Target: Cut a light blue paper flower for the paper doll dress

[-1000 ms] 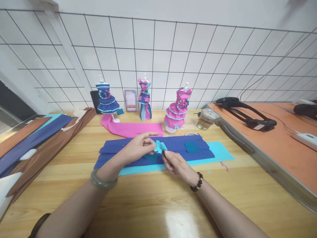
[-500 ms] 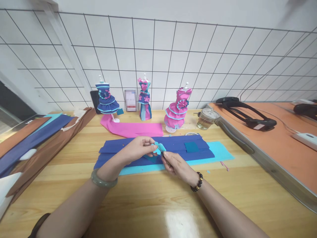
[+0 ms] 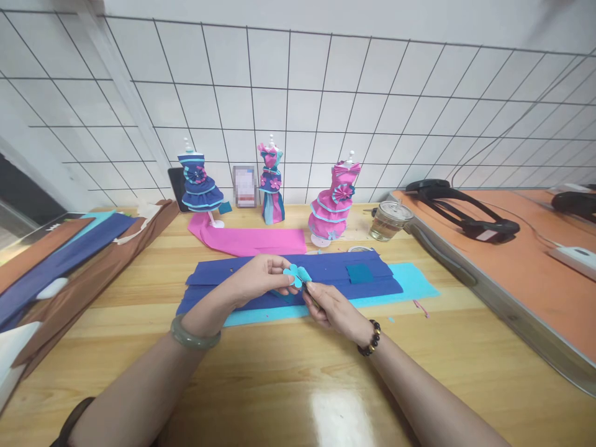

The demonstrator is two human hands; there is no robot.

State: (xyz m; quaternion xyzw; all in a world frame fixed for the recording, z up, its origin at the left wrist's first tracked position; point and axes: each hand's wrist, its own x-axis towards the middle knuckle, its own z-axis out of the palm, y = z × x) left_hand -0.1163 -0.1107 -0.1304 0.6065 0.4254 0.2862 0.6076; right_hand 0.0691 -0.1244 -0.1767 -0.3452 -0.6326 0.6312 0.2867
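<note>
A light-blue crepe-paper flower shape (image 3: pixel 294 275) is pinched between the thumb and fingers of my left hand (image 3: pixel 265 277). My right hand (image 3: pixel 328 304) is closed around small scissors (image 3: pixel 305 285), mostly hidden by the fingers, with the dark blades at the flower's right side. Both hands are held over a dark-blue crepe-paper sheet (image 3: pixel 326 266), which lies on a light-blue sheet (image 3: pixel 414 282). A teal paper square (image 3: pixel 359 274) rests on the dark-blue sheet, right of my hands. Part of another teal piece shows beneath my left fingers.
Three small dress forms stand at the back: blue (image 3: pixel 200 183), multicoloured (image 3: pixel 272 186) and pink (image 3: pixel 333 205). A pink paper strip (image 3: pixel 251 241) lies before them. A lidded cup (image 3: pixel 390 221) is at right, a black headset (image 3: pixel 465 214) beyond. Folded paper (image 3: pixel 102 248) lies left.
The flower shape has turned slightly and shifted a little left in my left hand, showing more petals. My right hand and the scissors stay at its right side. The view has shifted slightly.
</note>
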